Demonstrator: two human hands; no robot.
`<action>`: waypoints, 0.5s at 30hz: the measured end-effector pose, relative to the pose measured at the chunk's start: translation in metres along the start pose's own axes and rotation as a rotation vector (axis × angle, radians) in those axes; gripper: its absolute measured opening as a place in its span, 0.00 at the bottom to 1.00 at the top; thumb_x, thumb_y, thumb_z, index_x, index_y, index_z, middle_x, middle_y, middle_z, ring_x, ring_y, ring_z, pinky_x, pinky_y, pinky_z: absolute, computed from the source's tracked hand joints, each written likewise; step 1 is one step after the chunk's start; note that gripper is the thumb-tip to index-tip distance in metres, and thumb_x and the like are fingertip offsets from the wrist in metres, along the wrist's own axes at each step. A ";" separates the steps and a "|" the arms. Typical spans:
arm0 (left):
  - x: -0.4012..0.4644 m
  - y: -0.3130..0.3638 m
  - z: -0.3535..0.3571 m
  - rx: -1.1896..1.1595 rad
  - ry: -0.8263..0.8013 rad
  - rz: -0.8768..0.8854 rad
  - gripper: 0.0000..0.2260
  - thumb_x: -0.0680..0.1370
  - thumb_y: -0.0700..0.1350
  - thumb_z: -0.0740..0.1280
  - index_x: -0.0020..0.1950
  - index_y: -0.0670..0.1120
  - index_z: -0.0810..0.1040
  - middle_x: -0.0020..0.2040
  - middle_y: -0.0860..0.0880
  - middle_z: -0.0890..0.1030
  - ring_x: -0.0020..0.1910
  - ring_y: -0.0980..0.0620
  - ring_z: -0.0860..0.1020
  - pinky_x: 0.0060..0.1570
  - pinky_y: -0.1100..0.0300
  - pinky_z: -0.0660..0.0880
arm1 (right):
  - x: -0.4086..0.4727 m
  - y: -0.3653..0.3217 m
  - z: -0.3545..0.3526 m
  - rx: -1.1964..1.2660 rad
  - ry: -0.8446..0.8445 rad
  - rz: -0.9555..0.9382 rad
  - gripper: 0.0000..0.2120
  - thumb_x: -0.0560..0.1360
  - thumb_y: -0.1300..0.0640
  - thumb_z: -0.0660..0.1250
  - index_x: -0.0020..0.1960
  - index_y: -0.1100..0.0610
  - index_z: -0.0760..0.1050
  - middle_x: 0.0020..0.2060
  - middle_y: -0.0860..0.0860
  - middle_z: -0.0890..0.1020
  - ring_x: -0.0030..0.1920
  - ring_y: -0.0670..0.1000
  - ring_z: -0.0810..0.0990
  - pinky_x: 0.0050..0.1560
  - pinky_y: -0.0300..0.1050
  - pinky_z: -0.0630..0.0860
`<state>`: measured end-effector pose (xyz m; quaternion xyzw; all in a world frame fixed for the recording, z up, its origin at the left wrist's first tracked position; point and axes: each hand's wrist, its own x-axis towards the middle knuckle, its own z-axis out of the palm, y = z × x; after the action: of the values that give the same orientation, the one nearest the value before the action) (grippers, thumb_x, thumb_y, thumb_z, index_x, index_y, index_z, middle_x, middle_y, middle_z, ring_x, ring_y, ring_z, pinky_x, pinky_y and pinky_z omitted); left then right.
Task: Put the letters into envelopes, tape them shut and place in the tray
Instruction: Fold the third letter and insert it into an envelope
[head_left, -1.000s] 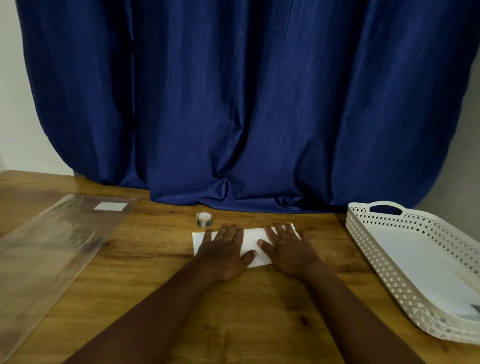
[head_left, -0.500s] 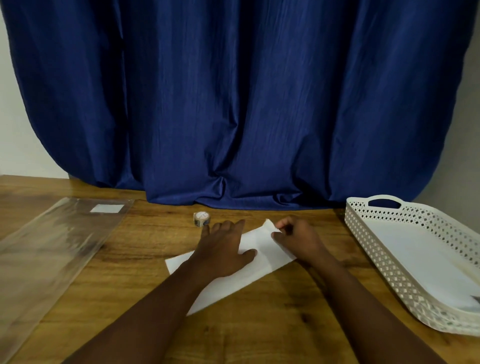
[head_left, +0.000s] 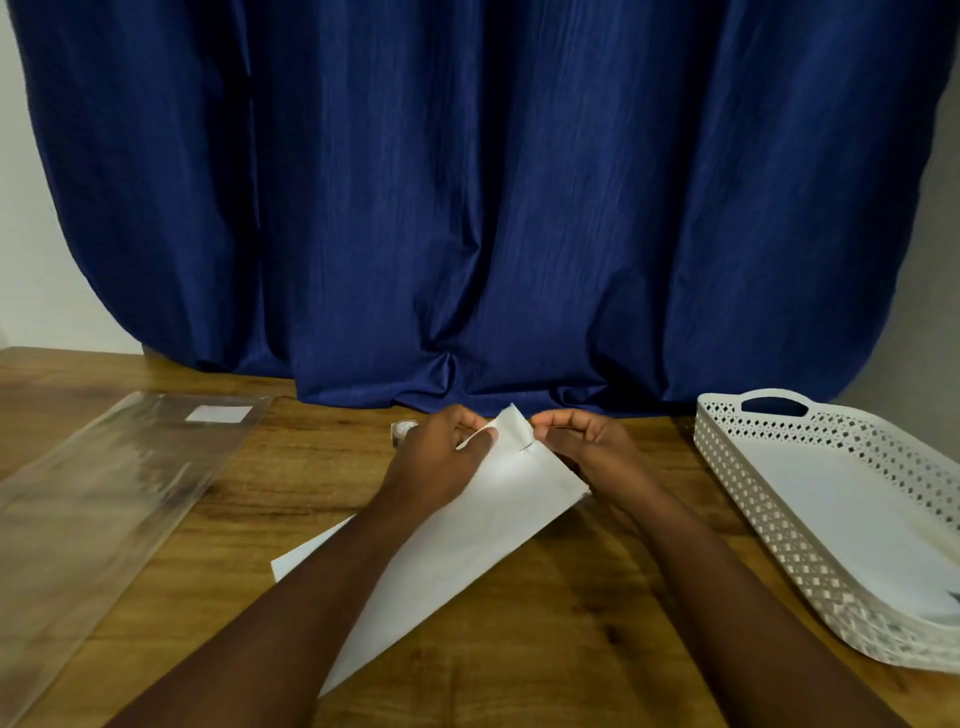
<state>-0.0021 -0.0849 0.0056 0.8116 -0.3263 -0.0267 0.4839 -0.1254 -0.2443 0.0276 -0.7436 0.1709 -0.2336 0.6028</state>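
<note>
A white envelope (head_left: 467, 530) lies slanted across the middle of the wooden table (head_left: 571, 623), its far end lifted, where the left hand (head_left: 441, 457) and the right hand (head_left: 587, 447) each pinch a side of the opening and hold it parted (whether a letter is inside cannot be told). Just behind the left hand a small roll of tape (head_left: 402, 432) peeks out. A white perforated tray (head_left: 737, 467) sits to the right, a clear plastic sleeve (head_left: 104, 493) lies at the left, and a dark blue curtain (head_left: 467, 208) hangs behind.
</note>
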 end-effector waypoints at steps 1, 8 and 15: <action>0.001 -0.001 -0.001 0.003 0.007 -0.006 0.08 0.80 0.57 0.68 0.52 0.54 0.79 0.48 0.56 0.83 0.50 0.54 0.82 0.55 0.49 0.80 | 0.000 0.000 0.000 -0.001 0.014 0.004 0.06 0.77 0.59 0.71 0.53 0.57 0.84 0.44 0.53 0.88 0.40 0.51 0.85 0.37 0.40 0.80; -0.004 0.005 0.001 0.108 0.021 0.005 0.12 0.78 0.61 0.69 0.52 0.54 0.78 0.49 0.55 0.83 0.49 0.55 0.81 0.53 0.49 0.81 | -0.004 0.001 0.000 -0.090 -0.090 0.062 0.11 0.75 0.46 0.72 0.54 0.51 0.83 0.45 0.49 0.88 0.45 0.51 0.87 0.42 0.44 0.81; -0.013 0.011 0.003 0.266 0.024 0.063 0.16 0.79 0.65 0.65 0.57 0.55 0.76 0.51 0.57 0.80 0.50 0.57 0.78 0.43 0.60 0.72 | 0.000 0.013 0.012 -0.316 -0.089 0.047 0.15 0.80 0.46 0.66 0.49 0.57 0.83 0.42 0.52 0.87 0.38 0.48 0.83 0.35 0.37 0.75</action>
<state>-0.0192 -0.0837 0.0096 0.8582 -0.3467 0.0418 0.3763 -0.1189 -0.2371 0.0133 -0.8345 0.1963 -0.1564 0.4905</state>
